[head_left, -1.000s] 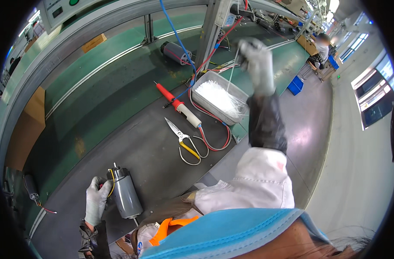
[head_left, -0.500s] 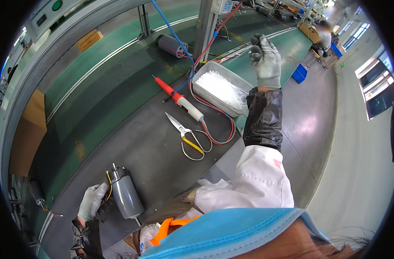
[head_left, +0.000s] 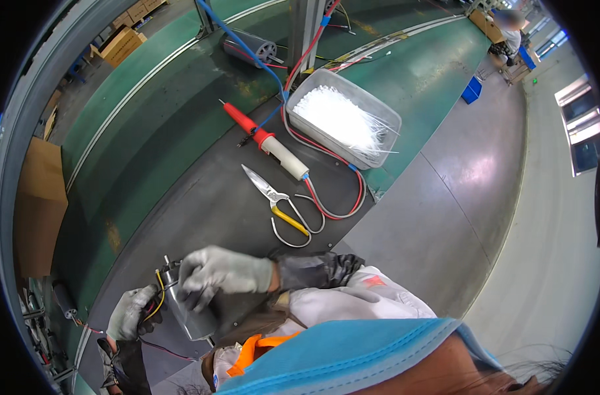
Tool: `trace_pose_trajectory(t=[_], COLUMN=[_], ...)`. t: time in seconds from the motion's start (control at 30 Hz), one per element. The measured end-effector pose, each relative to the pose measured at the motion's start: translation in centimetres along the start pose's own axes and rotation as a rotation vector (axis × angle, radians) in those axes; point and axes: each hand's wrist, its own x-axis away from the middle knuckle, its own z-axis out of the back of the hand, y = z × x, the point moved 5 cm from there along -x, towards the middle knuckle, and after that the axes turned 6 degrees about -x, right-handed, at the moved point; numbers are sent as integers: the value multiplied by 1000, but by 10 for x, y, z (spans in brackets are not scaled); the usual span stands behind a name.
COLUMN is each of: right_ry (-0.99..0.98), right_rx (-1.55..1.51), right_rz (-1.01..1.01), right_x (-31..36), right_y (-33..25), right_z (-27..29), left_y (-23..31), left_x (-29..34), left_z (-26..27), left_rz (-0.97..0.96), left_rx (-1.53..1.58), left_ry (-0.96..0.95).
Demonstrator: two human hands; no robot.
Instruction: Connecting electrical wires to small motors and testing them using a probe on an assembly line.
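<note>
Cardboard box (head_left: pixel 42 214), brown. Carton (head_left: pixel 121 47), print unreadable. Person's left hand (head_left: pixel 131 312), gloved, at the motor's yellow wire; grip cannot be told. Motor (head_left: pixel 193 325), grey, lying on the tabletop (head_left: pixel 201 207). Right hand (head_left: pixel 220 272), gloved, over the motor, fingers curled; grip cannot be told. Tub (head_left: pixel 367 99), grey, holding white strips (head_left: pixel 343 118). Bin (head_left: pixel 471 91), blue.

Glossy grey floor (head_left: pixel 438 224), pale wall (head_left: pixel 551 224), window (head_left: pixel 584 128)
</note>
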Motion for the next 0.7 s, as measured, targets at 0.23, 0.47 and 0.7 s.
trace_pose_trajectory(t=[0.23,0.47,0.7], right_ry=[15,-36,40], right_rx=[61,63,81], right_rz=[143,-52,-68], right_x=[-13,-9,-15], right_y=[32,31,29], right_z=[14,21,33], left_y=[-1,29,22], left_x=[-2,-10,3], left_z=[1,-7,-12], left_rz=[68,237,222], left_rx=[-21,-81,-140], left_ry=[-42,-139,-173])
